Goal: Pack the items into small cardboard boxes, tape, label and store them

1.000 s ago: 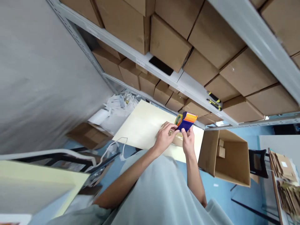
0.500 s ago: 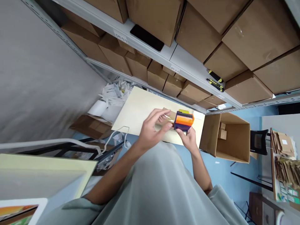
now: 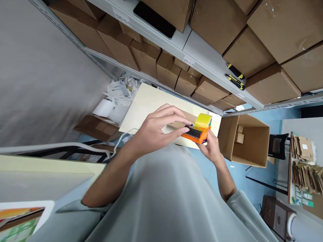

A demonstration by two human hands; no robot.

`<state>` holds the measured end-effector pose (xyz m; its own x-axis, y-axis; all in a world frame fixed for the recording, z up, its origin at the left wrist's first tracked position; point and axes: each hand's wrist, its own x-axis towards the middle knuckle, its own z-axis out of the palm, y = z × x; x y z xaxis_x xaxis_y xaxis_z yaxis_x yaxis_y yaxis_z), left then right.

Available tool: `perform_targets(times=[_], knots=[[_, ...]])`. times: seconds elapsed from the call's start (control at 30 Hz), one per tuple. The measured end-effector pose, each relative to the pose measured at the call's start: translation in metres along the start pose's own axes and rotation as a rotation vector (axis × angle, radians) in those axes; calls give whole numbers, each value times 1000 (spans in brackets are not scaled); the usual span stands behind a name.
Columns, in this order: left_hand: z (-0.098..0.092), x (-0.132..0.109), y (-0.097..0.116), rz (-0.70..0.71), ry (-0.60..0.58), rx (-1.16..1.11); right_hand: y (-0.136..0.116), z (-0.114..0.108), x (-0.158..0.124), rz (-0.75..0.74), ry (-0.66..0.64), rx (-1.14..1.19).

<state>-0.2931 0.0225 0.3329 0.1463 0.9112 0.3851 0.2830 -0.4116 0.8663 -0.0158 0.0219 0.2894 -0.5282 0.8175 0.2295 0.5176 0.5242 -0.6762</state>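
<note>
An orange and dark purple tape dispenser (image 3: 193, 132) with a yellow roll of tape (image 3: 203, 120) is held above the pale table (image 3: 137, 109). My right hand (image 3: 211, 147) grips its right end from below, with most of the fingers hidden behind it. At the dispenser's left end, the thumb and fingertips of my left hand (image 3: 161, 127) close around its edge. Whether a tape end lies between these fingertips is too small to tell. Behind the hands, a brown cardboard piece (image 3: 188, 116) lies on the table, partly covered.
Shelves packed with cardboard boxes (image 3: 168, 69) rise beyond the table. A black phone-like slab (image 3: 154, 19) and two yellow-black utility knives (image 3: 235, 81) lie on one shelf. An open carton (image 3: 228, 137) stands at the right, and white scraps (image 3: 122, 92) pile up at the left.
The dispenser has tipped over, so its yellow tape roll and dark inner side now show. My left hand has moved right, onto its edge. The view has shifted slightly.
</note>
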Motion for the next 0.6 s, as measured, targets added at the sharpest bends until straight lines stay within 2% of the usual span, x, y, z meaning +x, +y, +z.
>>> perform_targets(times=[0.2,0.37,0.5,0.6], knots=[[3,-7,-2,32,-6,5,4,-4,-3,-109,9,-61],[18,-27,-12,-40,4,71,8,-3,-10,-36,-149,-84],[37,-54,-34,-183,24,27,13,-1,-29,57,-337,-104],[39,-73,-58,-397,130,-27,22,-6,-43,183,-445,-110]])
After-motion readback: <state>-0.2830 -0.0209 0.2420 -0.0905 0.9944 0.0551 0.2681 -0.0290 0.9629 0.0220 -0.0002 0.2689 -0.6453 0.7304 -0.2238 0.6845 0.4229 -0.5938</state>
